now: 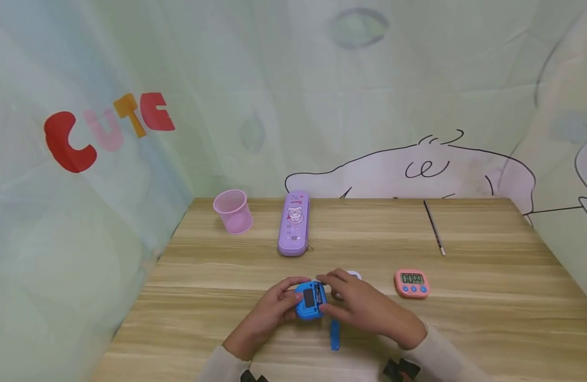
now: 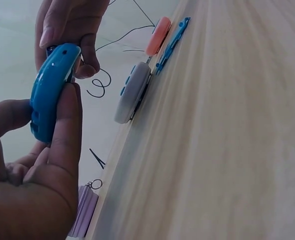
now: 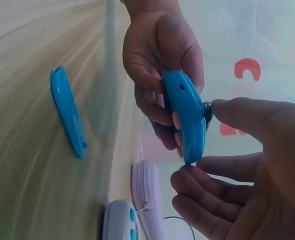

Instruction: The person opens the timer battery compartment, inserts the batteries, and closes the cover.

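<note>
My left hand (image 1: 273, 303) grips a blue digital timer (image 1: 305, 313) by its side, back face up, with the battery compartment uncovered. At that compartment is my right hand (image 1: 362, 303), thumb and forefinger at its two ends. A shiny battery (image 3: 207, 111) sticks up out of the timer in the right wrist view, and the right thumb presses its end. The right forefinger rests at the timer's edge. On the table below lies the loose blue battery cover (image 1: 335, 335). A white timer (image 2: 133, 92) sits just beyond, mostly hidden by the right hand in the head view.
A coral timer (image 1: 412, 291) reading 00:00 lies to the right, with a pencil (image 1: 434, 227) behind it. Toward the back left stand a pink cup (image 1: 238, 220) and a purple pencil case (image 1: 293, 233). Printed cloth walls (image 1: 255, 95) border the wooden table (image 1: 198, 265).
</note>
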`<state>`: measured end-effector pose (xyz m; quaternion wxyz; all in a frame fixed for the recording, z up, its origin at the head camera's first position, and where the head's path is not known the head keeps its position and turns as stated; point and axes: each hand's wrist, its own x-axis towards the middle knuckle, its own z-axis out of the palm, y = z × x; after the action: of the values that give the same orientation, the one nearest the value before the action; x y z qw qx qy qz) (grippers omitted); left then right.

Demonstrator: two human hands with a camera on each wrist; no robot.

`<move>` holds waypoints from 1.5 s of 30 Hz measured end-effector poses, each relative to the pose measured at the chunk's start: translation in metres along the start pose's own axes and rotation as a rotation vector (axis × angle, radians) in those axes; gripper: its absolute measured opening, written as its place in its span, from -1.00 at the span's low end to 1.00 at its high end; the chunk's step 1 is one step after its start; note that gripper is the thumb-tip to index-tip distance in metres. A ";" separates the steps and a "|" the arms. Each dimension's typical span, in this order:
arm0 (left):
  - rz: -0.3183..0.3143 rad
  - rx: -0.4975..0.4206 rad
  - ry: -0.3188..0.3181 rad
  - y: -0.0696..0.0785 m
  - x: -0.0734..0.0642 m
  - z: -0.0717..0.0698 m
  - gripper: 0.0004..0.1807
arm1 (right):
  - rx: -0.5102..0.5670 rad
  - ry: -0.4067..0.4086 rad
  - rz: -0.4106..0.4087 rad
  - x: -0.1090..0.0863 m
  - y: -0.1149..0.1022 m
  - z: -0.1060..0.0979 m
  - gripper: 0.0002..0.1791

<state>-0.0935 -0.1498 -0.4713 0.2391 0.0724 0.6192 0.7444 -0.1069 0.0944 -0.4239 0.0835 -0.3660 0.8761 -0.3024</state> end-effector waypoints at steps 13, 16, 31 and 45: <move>-0.010 0.027 -0.011 0.001 0.001 0.003 -0.49 | 0.123 -0.035 0.032 0.002 0.010 0.005 -0.39; -0.011 0.033 -0.020 0.001 0.002 0.002 -0.49 | 0.164 -0.032 0.028 0.003 0.012 0.007 -0.41; 0.031 0.074 -0.087 0.004 0.005 0.007 -0.50 | 0.246 -0.027 0.033 0.001 0.011 0.005 -0.48; 0.001 0.004 0.049 0.000 0.004 -0.003 -0.44 | -0.105 -0.096 0.063 -0.021 0.010 0.020 -0.41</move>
<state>-0.0983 -0.1505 -0.4728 0.2235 0.0551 0.6263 0.7448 -0.0902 0.1051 -0.4478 0.1156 -0.3563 0.8969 -0.2351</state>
